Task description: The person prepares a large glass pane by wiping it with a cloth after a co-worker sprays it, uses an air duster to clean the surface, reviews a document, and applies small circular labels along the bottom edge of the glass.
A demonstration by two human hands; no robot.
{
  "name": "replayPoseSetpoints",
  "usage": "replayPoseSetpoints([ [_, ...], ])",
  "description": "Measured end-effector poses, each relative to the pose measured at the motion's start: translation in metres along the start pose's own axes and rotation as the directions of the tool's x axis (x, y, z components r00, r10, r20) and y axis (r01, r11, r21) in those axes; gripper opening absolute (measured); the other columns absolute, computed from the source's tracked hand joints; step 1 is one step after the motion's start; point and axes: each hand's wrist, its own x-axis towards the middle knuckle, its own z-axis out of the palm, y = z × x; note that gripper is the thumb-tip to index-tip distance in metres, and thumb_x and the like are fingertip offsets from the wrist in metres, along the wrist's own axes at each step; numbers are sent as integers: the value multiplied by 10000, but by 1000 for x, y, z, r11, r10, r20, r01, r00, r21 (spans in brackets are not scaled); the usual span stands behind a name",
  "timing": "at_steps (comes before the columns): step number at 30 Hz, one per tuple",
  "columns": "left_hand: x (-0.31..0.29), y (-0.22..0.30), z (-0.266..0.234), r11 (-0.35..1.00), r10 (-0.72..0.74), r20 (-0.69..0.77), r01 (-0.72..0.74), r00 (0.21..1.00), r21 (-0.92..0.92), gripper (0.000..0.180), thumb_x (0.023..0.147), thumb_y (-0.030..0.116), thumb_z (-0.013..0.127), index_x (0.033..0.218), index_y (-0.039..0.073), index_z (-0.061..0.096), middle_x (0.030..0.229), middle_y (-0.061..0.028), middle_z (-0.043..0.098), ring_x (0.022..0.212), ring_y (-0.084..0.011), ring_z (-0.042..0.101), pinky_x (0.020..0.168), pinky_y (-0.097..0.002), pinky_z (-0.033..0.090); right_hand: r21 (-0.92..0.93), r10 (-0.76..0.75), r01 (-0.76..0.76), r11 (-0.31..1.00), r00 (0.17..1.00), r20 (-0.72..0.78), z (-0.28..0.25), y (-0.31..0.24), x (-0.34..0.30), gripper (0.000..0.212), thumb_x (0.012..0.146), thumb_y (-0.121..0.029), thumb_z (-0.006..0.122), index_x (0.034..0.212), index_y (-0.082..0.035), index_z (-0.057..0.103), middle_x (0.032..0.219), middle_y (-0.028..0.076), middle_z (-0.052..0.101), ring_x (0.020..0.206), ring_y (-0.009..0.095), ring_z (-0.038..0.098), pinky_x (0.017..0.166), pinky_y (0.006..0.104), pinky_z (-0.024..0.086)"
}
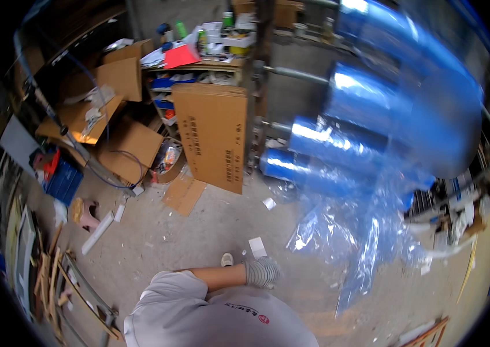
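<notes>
In the head view, the left hand (264,273) wears a grey-striped knit glove (260,270); I cannot tell how its fingers stand. One flat white square scrap (257,247) lies just beyond, on the concrete floor (210,231). Rightward, four glossy blue plastic-film rolls (360,95) sit on metal rods (298,74), crumpled translucent film (372,243) hanging below.

From the head, near and above the left hand (263,272), one wide camera looks down toward the floor (147,246).

Left arm (197,279) bent across the torso (239,324)

Forearm (226,277) points rightward; the left hand (263,272), in striped grey, looks blurred.
</notes>
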Motion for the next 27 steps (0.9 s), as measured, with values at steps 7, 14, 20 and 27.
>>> replayPoseSetpoints([
  [7, -118, -145, -5, 903, -387, -125, 348, 913, -251, 346, 793, 375, 542, 871, 52, 641, 772, -162, 644, 781, -335, 621, 763, -446, 470, -17, 38, -42, 999, 579, 814, 111, -164, -2, 445, 780, -264, 629, 1117, 21, 568, 1123, 199, 587, 1048, 296, 562, 915, 367, 424],
  [14, -215, -254, 3, 806, -577, -191, 517, 794, -287, 406, 813, 427, 507, 928, 55, 623, 862, -166, 635, 842, -331, 604, 768, -453, 457, -63, 24, 65, 996, 481, 877, 207, -240, 29, 381, 754, -303, 654, 959, 18, 647, 946, 197, 654, 914, 308, 628, 820, 380, 483],
  [20, -233, -310, 5, 699, -687, -186, 568, 702, -436, 439, 849, 457, 465, 987, 65, 605, 946, -156, 619, 891, -328, 586, 790, -448, 445, 472, -464, 136, 871, 546, 698, 218, -544, 124, 364, 783, -250, 648, 1021, 24, 615, 972, 181, 650, 925, 266, 629, 829, 347, 472],
  [27, -256, -391, -40, 441, -861, -12, 732, 509, -519, 496, 864, 469, 438, 1139, 72, 550, 984, -164, 618, 913, -336, 581, 818, -441, 443, 903, -748, 385, 190, 652, -121, 271, -906, 194, 465, 736, -142, 705, 1140, -12, 514, 1041, 153, 580, 933, 266, 583, 824, 328, 471],
])
